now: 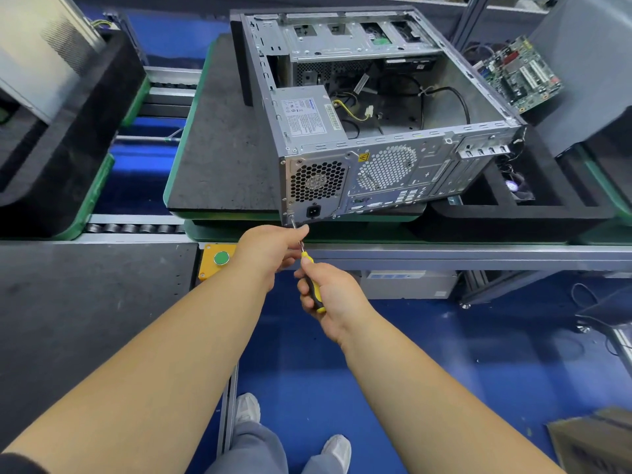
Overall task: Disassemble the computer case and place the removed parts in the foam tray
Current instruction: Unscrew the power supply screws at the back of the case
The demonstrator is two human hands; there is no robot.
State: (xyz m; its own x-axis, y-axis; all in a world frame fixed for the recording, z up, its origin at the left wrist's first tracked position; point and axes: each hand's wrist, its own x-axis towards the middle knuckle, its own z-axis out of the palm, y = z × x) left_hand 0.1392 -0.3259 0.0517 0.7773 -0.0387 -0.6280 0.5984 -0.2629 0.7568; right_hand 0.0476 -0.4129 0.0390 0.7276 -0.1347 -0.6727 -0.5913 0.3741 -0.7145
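While driving the screwdriver tip into the lower rear-corner screw of the computer case on its pallet: right hand wrapped round handle for torque, left hand pinching shaft, steadying tip.

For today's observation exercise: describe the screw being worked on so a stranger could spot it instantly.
Find the open computer case and its perforated rear panel. At the panel's bottom-left corner, below the power supply fan grille, sits the screw, the only one with a screwdriver tip on it.

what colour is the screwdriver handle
Yellow and black screwdriver handle, gripped in the right hand; clearest in the head view.
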